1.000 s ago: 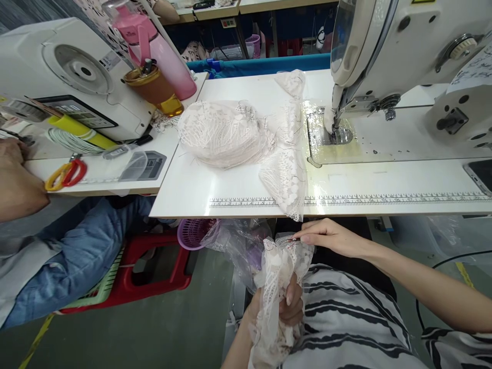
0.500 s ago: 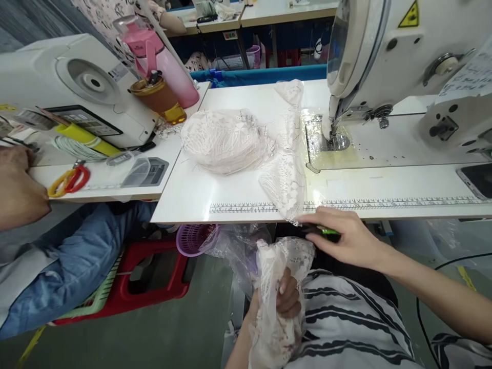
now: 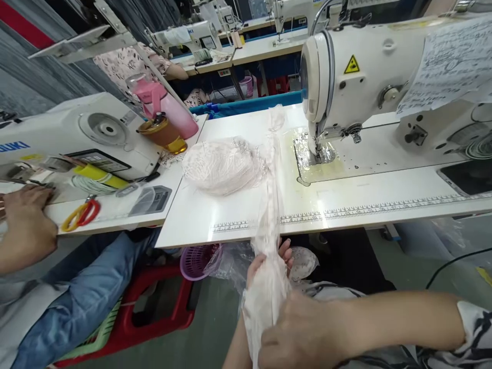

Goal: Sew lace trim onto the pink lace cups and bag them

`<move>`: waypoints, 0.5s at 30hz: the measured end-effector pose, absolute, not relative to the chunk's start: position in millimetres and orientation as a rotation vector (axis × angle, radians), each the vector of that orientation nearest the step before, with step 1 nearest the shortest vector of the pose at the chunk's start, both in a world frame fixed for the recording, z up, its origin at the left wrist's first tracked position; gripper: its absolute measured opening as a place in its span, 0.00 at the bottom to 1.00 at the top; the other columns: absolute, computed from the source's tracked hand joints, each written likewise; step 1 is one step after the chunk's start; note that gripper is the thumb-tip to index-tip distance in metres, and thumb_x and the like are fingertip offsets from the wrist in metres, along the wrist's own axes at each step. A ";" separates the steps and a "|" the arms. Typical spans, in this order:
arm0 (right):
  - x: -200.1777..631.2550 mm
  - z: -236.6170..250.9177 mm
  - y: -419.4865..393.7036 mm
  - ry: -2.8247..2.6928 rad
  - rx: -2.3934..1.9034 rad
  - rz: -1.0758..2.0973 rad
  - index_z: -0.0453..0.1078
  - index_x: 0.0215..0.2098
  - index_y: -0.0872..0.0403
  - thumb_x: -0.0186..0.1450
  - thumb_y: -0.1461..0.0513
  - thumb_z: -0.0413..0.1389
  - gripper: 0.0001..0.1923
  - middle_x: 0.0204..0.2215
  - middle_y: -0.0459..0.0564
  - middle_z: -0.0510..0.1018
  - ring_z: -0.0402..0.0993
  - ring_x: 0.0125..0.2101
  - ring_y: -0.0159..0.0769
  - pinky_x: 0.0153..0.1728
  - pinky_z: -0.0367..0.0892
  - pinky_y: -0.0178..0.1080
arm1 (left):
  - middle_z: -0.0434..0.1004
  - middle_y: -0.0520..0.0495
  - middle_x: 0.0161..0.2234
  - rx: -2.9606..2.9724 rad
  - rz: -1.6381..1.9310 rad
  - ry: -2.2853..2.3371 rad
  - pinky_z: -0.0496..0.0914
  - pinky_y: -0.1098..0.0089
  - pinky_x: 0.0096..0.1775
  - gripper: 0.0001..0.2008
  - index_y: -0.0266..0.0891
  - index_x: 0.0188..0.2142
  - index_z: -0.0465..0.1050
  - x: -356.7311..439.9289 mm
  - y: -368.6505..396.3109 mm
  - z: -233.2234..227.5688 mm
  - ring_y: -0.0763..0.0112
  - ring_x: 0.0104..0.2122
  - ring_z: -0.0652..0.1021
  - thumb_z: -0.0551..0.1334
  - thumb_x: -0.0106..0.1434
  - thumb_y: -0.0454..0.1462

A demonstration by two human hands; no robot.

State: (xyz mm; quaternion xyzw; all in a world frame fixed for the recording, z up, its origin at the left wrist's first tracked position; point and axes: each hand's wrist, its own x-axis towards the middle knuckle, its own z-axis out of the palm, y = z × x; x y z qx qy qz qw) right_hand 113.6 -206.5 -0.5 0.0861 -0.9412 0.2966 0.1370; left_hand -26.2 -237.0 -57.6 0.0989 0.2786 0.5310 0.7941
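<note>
Below the sewing table point(image 3: 230, 225), both hands, left hand point(image 3: 269, 264) and right hand point(image 3: 303, 333), clutch lace point(image 3: 267, 292).

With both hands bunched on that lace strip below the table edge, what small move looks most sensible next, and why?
Probably lift the lace strip toward the sewing machine. The left hand and right hand grip its lower end, while its upper part already trails across the table toward the needle.
</note>
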 end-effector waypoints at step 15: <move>172.7 8.3 -160.0 -1.771 -0.607 2.096 0.73 0.48 0.54 0.69 0.50 0.48 0.21 0.39 0.52 0.77 0.71 0.36 0.35 0.39 0.66 0.37 | 0.62 0.52 0.25 0.214 1.094 0.414 0.59 0.75 0.23 0.25 0.36 0.45 0.70 -15.0 -266.6 -52.4 0.79 0.20 0.59 0.66 0.52 0.49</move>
